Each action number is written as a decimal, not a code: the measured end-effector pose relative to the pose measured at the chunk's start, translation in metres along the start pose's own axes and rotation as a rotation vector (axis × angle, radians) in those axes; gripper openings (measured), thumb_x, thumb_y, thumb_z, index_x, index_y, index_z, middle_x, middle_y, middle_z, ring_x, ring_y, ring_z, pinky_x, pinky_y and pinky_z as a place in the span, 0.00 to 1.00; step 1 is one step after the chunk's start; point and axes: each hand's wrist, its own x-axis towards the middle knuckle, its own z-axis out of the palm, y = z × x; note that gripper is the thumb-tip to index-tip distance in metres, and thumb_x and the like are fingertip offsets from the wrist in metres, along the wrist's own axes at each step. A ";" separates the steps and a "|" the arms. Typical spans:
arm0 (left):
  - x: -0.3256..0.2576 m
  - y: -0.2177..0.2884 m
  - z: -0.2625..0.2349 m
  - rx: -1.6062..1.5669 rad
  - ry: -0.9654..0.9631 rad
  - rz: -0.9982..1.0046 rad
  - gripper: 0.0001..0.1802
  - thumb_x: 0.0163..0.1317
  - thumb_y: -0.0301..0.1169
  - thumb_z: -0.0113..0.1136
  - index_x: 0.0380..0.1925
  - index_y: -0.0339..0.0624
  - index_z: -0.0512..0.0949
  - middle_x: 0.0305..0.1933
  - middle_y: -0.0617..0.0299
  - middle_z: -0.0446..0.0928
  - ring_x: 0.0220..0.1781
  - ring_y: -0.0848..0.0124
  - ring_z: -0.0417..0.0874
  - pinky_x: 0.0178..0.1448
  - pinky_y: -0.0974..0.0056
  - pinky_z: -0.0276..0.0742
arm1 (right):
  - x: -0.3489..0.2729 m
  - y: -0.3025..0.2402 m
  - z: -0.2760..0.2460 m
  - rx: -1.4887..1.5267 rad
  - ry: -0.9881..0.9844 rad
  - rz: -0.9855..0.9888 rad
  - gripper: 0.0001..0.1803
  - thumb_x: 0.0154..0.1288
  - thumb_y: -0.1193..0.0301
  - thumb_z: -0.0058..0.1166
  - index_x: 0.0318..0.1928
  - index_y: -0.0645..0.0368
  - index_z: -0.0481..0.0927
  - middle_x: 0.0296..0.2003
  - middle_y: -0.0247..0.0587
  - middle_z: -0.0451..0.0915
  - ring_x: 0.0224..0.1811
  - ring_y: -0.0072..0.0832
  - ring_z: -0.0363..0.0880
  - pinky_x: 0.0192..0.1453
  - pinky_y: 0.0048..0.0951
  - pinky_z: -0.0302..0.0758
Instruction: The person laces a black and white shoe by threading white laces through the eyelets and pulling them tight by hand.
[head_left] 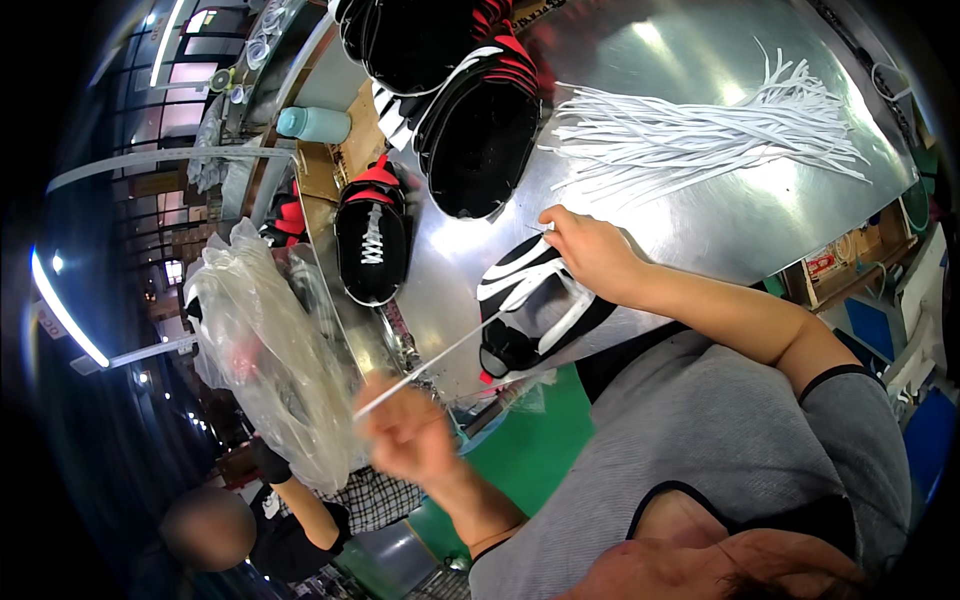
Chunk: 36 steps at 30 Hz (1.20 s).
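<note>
A black-and-white shoe upper (527, 277) lies tilted near the front edge of the metal table. My right hand (595, 252) is closed on its far end, thumb and fingers pinching the edge. From the upper's eyelet area a white shoelace (440, 358) runs taut, down and to the left. Its other end is in my left hand (408, 432), which is closed on it and smeared by motion, out past the table's edge. A bundle of loose white laces (710, 135) is spread over the table beyond my right hand.
A laced black-and-red upper (371, 240) stands at the table's left, with larger stacked uppers (478, 140) behind it. A light-blue bottle (315, 124) lies beside cardboard. Left of the table, a co-worker's gloved hand (270, 460) is by a clear plastic bag (268, 350).
</note>
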 end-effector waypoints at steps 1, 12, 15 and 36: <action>-0.003 0.008 0.008 0.027 0.044 0.086 0.07 0.64 0.18 0.58 0.38 0.40 0.72 0.34 0.67 0.68 0.28 0.76 0.68 0.34 0.71 0.66 | 0.001 -0.001 0.003 -0.013 -0.005 0.009 0.12 0.75 0.69 0.50 0.53 0.59 0.70 0.39 0.53 0.84 0.39 0.52 0.83 0.41 0.46 0.79; -0.018 -0.120 -0.066 1.853 0.083 0.157 0.07 0.49 0.25 0.76 0.30 0.41 0.86 0.47 0.60 0.80 0.54 0.60 0.75 0.54 0.58 0.71 | -0.006 -0.015 -0.019 0.445 -0.091 0.071 0.12 0.75 0.73 0.50 0.54 0.62 0.73 0.34 0.43 0.83 0.35 0.29 0.81 0.42 0.28 0.76; -0.014 -0.124 -0.067 1.845 0.096 0.174 0.08 0.51 0.25 0.75 0.30 0.40 0.83 0.43 0.58 0.81 0.47 0.62 0.80 0.53 0.59 0.71 | -0.028 -0.021 -0.032 0.289 -0.197 0.057 0.12 0.75 0.73 0.50 0.55 0.62 0.73 0.36 0.45 0.84 0.38 0.30 0.84 0.44 0.29 0.78; -0.005 -0.121 -0.076 1.889 -0.038 0.116 0.11 0.59 0.30 0.72 0.40 0.38 0.83 0.35 0.53 0.84 0.33 0.57 0.85 0.37 0.59 0.77 | -0.051 -0.021 -0.030 0.080 -0.426 0.202 0.14 0.73 0.71 0.53 0.54 0.57 0.67 0.31 0.47 0.84 0.34 0.45 0.85 0.37 0.41 0.77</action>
